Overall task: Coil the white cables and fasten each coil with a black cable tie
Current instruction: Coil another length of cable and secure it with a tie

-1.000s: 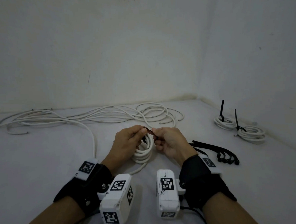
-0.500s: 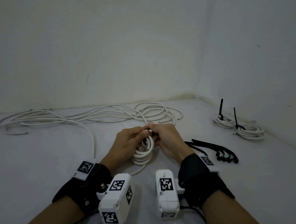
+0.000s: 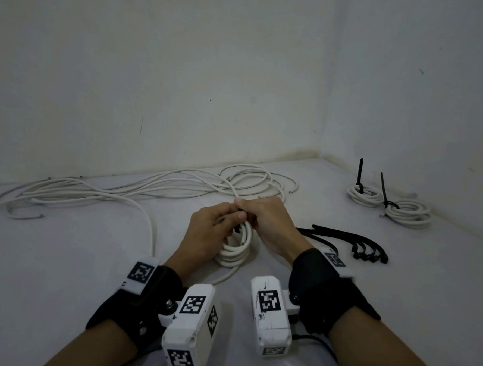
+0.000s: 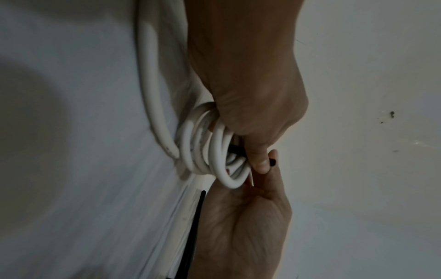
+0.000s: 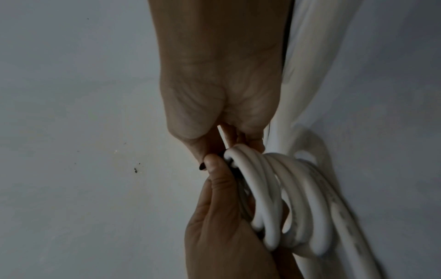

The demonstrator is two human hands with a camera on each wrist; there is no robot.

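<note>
Far to the left of the hands, the loose white cables (image 3: pixel 99 191) sprawl along the back of the tabletop (image 3: pixel 71 278), one strand of them trailing forward to a spot just left of the left wrist.

The left hand (image 3: pixel 209 235) has its fingers curled round the top of the white coil (image 3: pixel 236 251), which stands on edge on the tabletop between the two hands; its thumb presses a black cable tie (image 4: pixel 235 150) against the turns. From the left wrist view the tie passes through the middle of the coil (its far run is hidden behind the fingers).

The right hand (image 3: pixel 268 223) meets the left at the top of the coil, its fingertips pinching the tie's dark end (image 5: pixel 203 167). Whether the tail has entered the tie's head cannot be told.

The step in hand looks to be closing the tie. To do it well, the left hand should keep all turns bunched tight so none slips outside the loop, while the right feeds the tail squarely into the head and pulls it snug.

Just right of the right wrist lie the spare black ties (image 3: pixel 351 241). Well beyond them to the right sit two finished coils (image 3: pixel 388 205), each already tied.
</note>
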